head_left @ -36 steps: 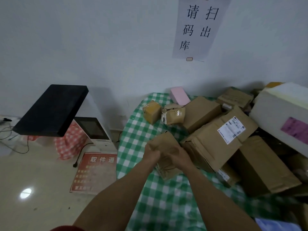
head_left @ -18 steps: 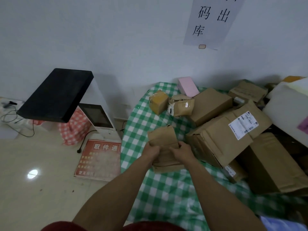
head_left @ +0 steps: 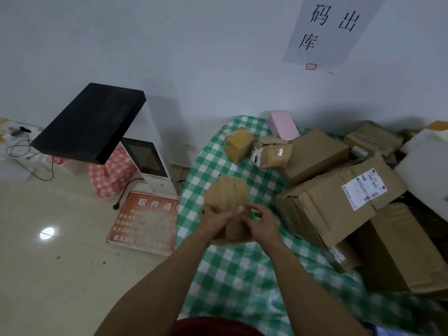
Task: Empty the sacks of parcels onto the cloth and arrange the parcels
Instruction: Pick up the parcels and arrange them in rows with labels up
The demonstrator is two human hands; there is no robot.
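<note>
A brown parcel (head_left: 226,195), wrapped in paper and taped, stands upright between both hands over the left part of the green-and-white checked cloth (head_left: 232,275), which is spread on the floor. The left grip (head_left: 215,221) (a bare hand, like the other) is clasped round the parcel's lower left side, with one digit laid across the front. The right grip (head_left: 263,223) sits at the lower right side with its thumb against the front and its fingers bent and spread; whether it truly clasps the parcel or only touches it cannot be told. Whether the parcel's bottom end rests on the cloth is hidden by the hands.

Farther back on the cloth lie a small yellowish box (head_left: 238,144) and, just beside it on the right, a crumpled taped parcel (head_left: 271,154). A pink box (head_left: 283,124) lies behind them near the wall. To the right, cartons are piled against one another: a medium carton (head_left: 315,156), a large carton (head_left: 322,209) with a white shipping label, and another carton (head_left: 400,253) below it.

Off the cloth to the left stands a white kiosk (head_left: 150,163) with a dark screen and a black slab on top. A red sign (head_left: 145,219) lies on the tiled floor before it, and a red checked bag (head_left: 111,173) sits beside it.
</note>
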